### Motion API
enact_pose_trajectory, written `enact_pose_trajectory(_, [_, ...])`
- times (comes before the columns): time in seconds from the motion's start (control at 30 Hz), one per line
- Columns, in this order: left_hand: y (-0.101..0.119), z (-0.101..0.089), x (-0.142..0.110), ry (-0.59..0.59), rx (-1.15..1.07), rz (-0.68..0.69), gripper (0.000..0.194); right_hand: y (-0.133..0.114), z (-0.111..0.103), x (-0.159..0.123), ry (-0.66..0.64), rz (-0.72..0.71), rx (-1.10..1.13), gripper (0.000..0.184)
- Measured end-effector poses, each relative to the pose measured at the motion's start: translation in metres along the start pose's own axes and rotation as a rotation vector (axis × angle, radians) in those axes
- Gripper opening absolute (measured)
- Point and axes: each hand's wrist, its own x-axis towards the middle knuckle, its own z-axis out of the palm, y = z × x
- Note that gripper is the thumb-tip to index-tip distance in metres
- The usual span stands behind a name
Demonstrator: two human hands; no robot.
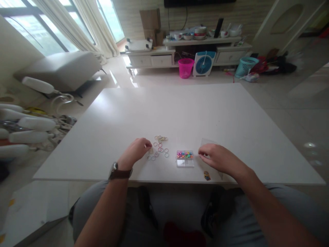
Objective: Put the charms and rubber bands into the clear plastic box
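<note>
My left hand [136, 151] rests on the white table [180, 113] with its fingers curled in a pinch at the edge of a scatter of small coloured rings [159, 148]; what it pinches is too small to make out. My right hand [218, 158] lies to the right of a small clear box [185, 158] with colourful pieces in its top half. Its fingers are curled together over a thin clear sheet or lid [208, 142]. A small yellow sticker [207, 175] lies near the table's front edge under my right wrist.
Behind the table stand a low white cabinet [154, 59] with dishes, a pink basket [185, 67], a blue fan [204, 63] and a teal basket [246, 66]. A grey sofa [61, 68] and white cylinders [28, 130] are at left.
</note>
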Motion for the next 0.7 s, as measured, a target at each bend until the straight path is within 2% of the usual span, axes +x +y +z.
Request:
enact_pose_trajectory(0.07, [0.005,0.001,-0.001,0.029,-0.009,0.029,0.02,-0.001,0.0,0.0,0.001,0.0,-0.01,0.019])
enact_pose_trajectory(0.27, [0.015,0.01,0.0,-0.1,-0.05,0.066,0.012,-0.002,0.0,0.0,0.001,-0.002,-0.026,0.016])
enact_pose_trajectory(0.57, [0.017,0.015,0.002,-0.165,-0.047,0.054,0.01,0.002,0.003,0.001,-0.016,0.006,-0.012,0.018])
enact_pose_trajectory(0.7, [0.018,0.011,0.001,-0.116,-0.068,0.114,0.009,0.001,0.002,0.001,-0.009,0.008,-0.021,0.02])
